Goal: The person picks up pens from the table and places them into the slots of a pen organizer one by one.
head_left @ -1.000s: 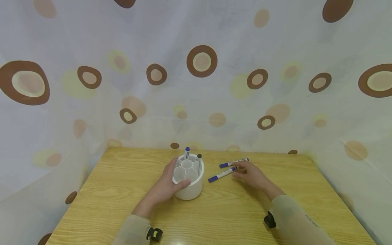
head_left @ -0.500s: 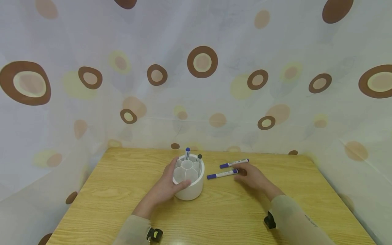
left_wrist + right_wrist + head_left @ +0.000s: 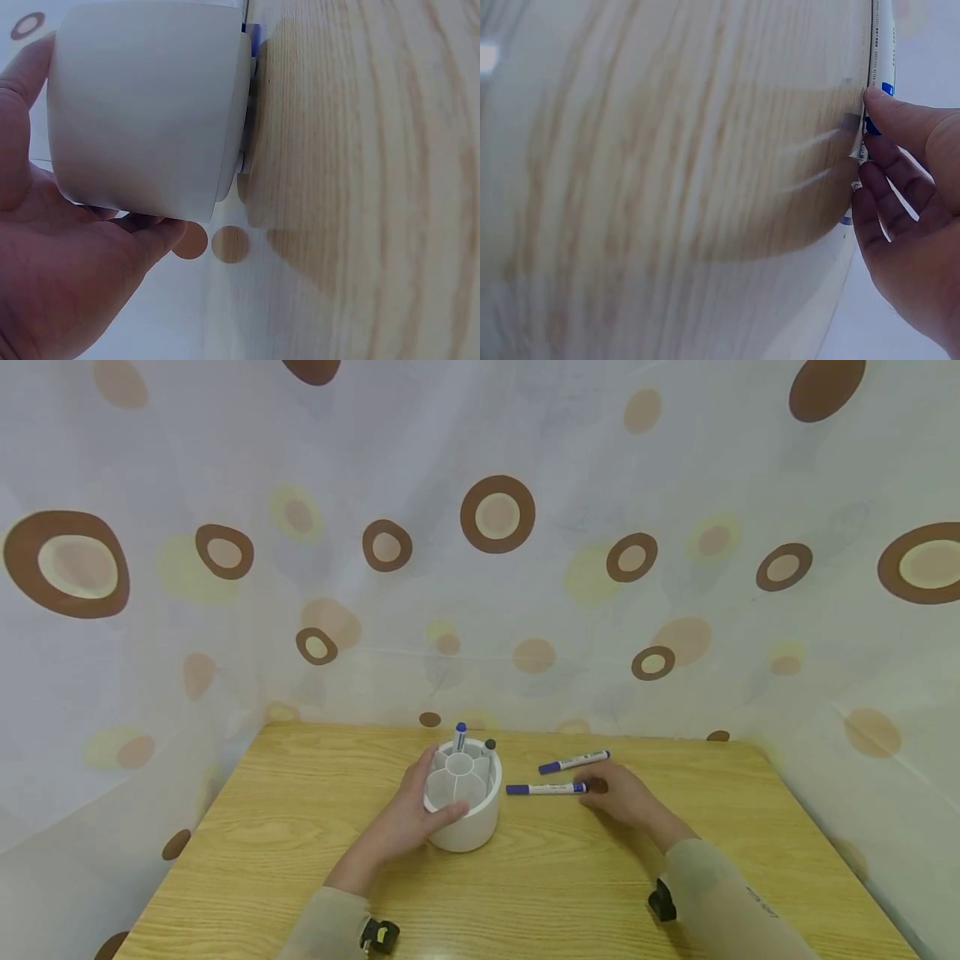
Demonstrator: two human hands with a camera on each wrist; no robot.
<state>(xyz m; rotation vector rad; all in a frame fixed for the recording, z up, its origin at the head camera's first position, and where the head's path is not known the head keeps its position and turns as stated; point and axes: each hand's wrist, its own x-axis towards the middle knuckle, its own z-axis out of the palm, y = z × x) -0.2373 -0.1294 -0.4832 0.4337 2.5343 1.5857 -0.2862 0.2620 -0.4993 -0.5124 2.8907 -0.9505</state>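
My left hand (image 3: 407, 812) grips a round white pen holder (image 3: 467, 833), thumb over the near rim and fingers round its left side. The holder has several compartments. A blue-ended marker (image 3: 460, 740) and a dark-ended marker (image 3: 489, 747) stand in it. In the left wrist view the holder's smooth side (image 3: 146, 112) fills the space beside the thumb. To the right, my right hand (image 3: 618, 792) pinches one end of a white marker (image 3: 551, 789), its blue cap pointing left toward the holder. The right wrist view shows the thumb (image 3: 896, 112) against that marker's end.
Another white marker (image 3: 585, 761) with a blue cap lies on the wooden table (image 3: 300, 835), just behind the pinched one. A patterned curtain (image 3: 570, 635) hangs along the table's back edge and both sides.
The nearer marker has swung from a slant to nearly level, its capped end moving away from me, as my right fingers work at its other end. My left hand and the pen holder have stayed put.
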